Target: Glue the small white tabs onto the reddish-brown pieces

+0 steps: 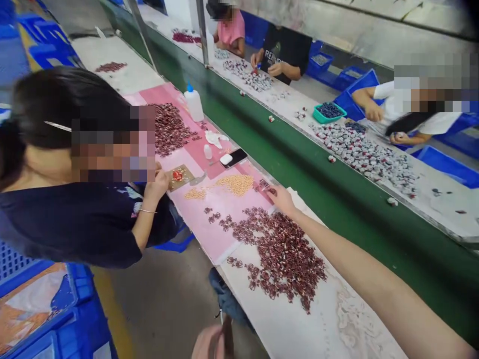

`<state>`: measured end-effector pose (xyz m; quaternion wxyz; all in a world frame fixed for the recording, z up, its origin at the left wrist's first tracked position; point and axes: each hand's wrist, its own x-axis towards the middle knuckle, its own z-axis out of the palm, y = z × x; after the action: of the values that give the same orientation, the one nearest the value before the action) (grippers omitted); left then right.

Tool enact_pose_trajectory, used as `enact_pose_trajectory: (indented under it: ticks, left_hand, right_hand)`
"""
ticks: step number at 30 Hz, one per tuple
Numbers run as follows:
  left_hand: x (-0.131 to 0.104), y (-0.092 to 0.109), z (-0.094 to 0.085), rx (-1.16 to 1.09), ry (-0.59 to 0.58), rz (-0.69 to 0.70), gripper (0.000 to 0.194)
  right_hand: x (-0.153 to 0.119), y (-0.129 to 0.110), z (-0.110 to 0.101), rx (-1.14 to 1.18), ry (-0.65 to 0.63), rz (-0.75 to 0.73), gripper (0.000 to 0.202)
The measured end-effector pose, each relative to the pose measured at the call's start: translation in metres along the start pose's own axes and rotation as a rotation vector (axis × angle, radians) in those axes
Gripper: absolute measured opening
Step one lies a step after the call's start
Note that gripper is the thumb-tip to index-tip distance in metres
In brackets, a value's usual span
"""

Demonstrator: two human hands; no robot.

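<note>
- From where I stand, in the head view, the right hand (281, 198) reaches over the worktable (292, 335), fingers bent low at a few small dark-red pieces (264, 185); I cannot tell whether they grip one or merely touch.
- The left hand is out of my sight, so I cannot tell how its fingers stand.
- On the wearer's side of the right fingers spreads a large dark-red heap (288, 249).
- Left of the fingertips, near them, small beige bits (241, 184) lie on pink sheeting (209, 233); beyond those, a black phone (239, 156), a white case (226, 160) overlapping its left end.
- Farther beyond the fingers stands a white bottle (193, 105).
- Well to their left, a co-worker's hand (160, 182) is at a small board (175, 186).
</note>
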<state>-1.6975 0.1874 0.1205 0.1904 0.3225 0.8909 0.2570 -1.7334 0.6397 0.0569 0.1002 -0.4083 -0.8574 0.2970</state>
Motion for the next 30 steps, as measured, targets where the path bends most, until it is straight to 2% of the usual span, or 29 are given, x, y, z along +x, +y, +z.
enact_pose_trajectory:
  ticks: [2, 5, 8, 10, 12, 16, 19, 21, 26, 28, 30]
  left_hand:
    - [0.039, 0.019, 0.016, -0.032, -0.006, 0.154, 0.027]
    - [0.117, 0.065, 0.048, -0.033, -0.044, 0.342, 0.049]
    - [0.193, 0.107, 0.084, 0.003, -0.083, 0.445, 0.059]
    - [0.228, 0.124, 0.104, 0.038, -0.112, 0.479, 0.062]
    - [0.250, 0.132, 0.118, 0.070, -0.145, 0.533, 0.064]
    - [0.260, 0.140, 0.128, 0.112, -0.240, 0.702, 0.056]
    - [0.253, 0.143, 0.130, 0.128, -0.302, 0.796, 0.047]
    - [0.241, 0.141, 0.131, 0.134, -0.321, 0.821, 0.042]
    - [0.204, 0.127, 0.122, 0.144, -0.373, 0.844, 0.048]
    - [0.206, 0.123, 0.114, 0.139, -0.349, 0.804, 0.052]
    - [0.225, 0.122, 0.105, 0.128, -0.240, 0.683, 0.055]
  right_hand:
    - [-0.046, 0.019, -0.014, -0.007, 0.073, 0.002, 0.033]
    - [-0.145, 0.052, -0.036, -0.034, 0.191, 0.045, 0.034]
    - [-0.236, 0.080, -0.040, -0.054, 0.262, 0.121, 0.039]
    - [-0.271, 0.092, -0.031, -0.046, 0.265, 0.154, 0.043]
    - [-0.283, 0.099, -0.019, -0.027, 0.264, 0.175, 0.047]
    - [-0.269, 0.106, 0.000, 0.003, 0.272, 0.184, 0.053]
    - [-0.258, 0.108, 0.004, 0.015, 0.268, 0.165, 0.050]
    - [-0.260, 0.109, 0.004, 0.026, 0.256, 0.138, 0.047]
    - [-0.287, 0.103, -0.002, 0.059, 0.233, 0.059, 0.045]
    - [-0.288, 0.099, -0.010, 0.061, 0.239, 0.037, 0.047]
    - [-0.271, 0.096, -0.020, 0.055, 0.233, 0.004, 0.050]
